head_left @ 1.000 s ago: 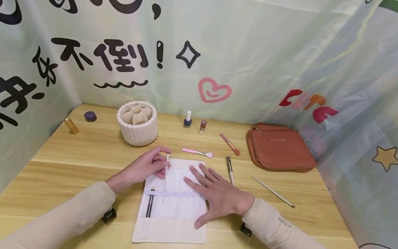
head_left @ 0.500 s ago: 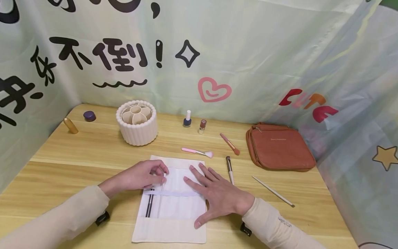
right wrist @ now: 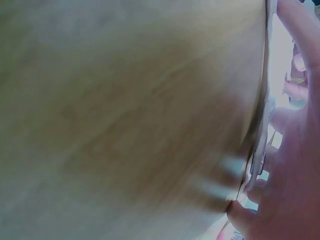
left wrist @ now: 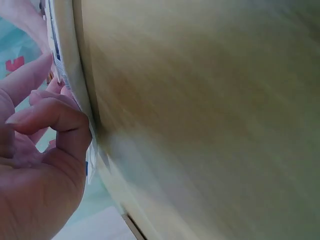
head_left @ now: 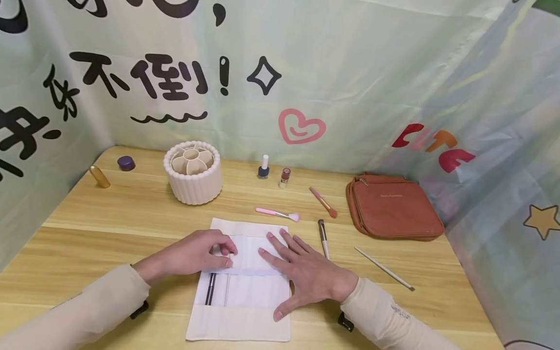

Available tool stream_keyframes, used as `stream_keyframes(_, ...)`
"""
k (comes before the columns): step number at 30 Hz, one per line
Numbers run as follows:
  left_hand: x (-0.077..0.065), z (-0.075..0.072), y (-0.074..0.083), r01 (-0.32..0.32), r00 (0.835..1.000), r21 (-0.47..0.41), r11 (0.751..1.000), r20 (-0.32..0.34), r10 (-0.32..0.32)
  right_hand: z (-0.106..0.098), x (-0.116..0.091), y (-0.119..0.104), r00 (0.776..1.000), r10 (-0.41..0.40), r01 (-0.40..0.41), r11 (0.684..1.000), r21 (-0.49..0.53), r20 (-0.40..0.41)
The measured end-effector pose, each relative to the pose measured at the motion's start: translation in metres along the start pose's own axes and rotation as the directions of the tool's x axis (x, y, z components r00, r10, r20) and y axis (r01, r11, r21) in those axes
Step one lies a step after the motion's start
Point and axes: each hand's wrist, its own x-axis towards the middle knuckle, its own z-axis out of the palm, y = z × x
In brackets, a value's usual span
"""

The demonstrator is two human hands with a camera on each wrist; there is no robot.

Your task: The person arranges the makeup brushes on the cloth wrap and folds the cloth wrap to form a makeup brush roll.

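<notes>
A white cloth brush roll [head_left: 240, 326] lies unfolded on the table, a pale band crossing its middle. My left hand [head_left: 197, 249] is over its upper left part, thumb and forefinger pinching the top of a slim white makeup brush [head_left: 226, 290]. That brush runs down under the band into a slot. A black makeup brush [head_left: 210, 289] sits in the slot to its left, its upper end hidden by my hand. With fingers spread, my right hand [head_left: 312, 274] presses the roll's right side flat. The left wrist view shows curled fingers [left wrist: 72, 122]; the brush is not clear there.
Right of the roll lie a dark-bristled brush [head_left: 323, 238], a thin pale brush [head_left: 385, 269] and a brown zip case [head_left: 395, 209]. Behind are a pink fan brush [head_left: 277, 214], a rose brush [head_left: 323, 201], nail polish [head_left: 263, 167], a lipstick [head_left: 285, 178] and a white round organizer [head_left: 192, 175].
My left hand has come down toward the band, and the slim white brush has slid lower into its slot. My right hand has stayed in place on the roll.
</notes>
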Motion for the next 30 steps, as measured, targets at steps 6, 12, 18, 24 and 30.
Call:
stream_keyframes(6, -0.006, -0.006, 0.001, 0.037, 0.998, 0.064, 0.997, -0.043, -0.034, -0.001, 0.001, 0.001, 1.0, 0.005, -0.005, 1.0, -0.001, 0.002)
stream_keyframes(12, -0.019, -0.015, -0.002, -0.056, 0.995, 0.289, 0.956, -0.068, 0.078, -0.001, 0.001, 0.001, 1.0, -0.003, 0.003, 1.0, 0.005, -0.002)
stream_keyframes(18, -0.047, -0.016, -0.01, -0.122, 0.993, 0.441, 0.889, 0.055, 0.109, -0.001, 0.001, -0.001, 1.0, -0.023, 0.023, 1.0, 0.002, -0.016)
stream_keyframes(24, -0.058, -0.012, -0.019, -0.177, 0.984, 0.502, 0.846, 0.086, 0.156, 0.0, 0.0, 0.0, 1.0, -0.017, 0.017, 1.0, 0.0, -0.016)
stream_keyframes(30, -0.056, -0.008, -0.025, -0.241, 0.97, 0.563, 0.791, 0.111, 0.217, 0.001, 0.0, 0.001, 0.999, -0.028, 0.029, 1.0, 0.01, -0.027)
